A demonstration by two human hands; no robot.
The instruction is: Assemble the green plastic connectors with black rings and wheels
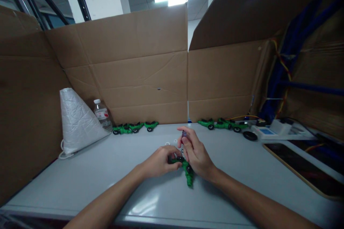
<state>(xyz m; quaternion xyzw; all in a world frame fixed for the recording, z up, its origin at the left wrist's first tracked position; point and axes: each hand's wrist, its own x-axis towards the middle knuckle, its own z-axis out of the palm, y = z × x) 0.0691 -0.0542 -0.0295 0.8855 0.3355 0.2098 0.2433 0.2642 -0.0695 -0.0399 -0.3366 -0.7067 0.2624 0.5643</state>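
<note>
In the middle of the table, a green toy car (189, 176) with black parts lies under both hands. My left hand (164, 161) is closed on its left end, with the fingertips wrapped over the green body. A small screwdriver (184, 134) with a purple handle stands nearly upright in my right hand (197, 155), gripped between thumb and fingers. Its shaft points down at the car; whether the tip sits in a screw is too small to tell. Behind the hands lie small white rings (168, 144).
Green toy cars stand along the cardboard wall (145, 78), a group at left (129, 128) and another at right (223, 124). A water bottle (102, 114) and silvery bag (76, 125) are far left. A black wheel (249, 136), power strip (279, 130) and phone (303, 166) lie right.
</note>
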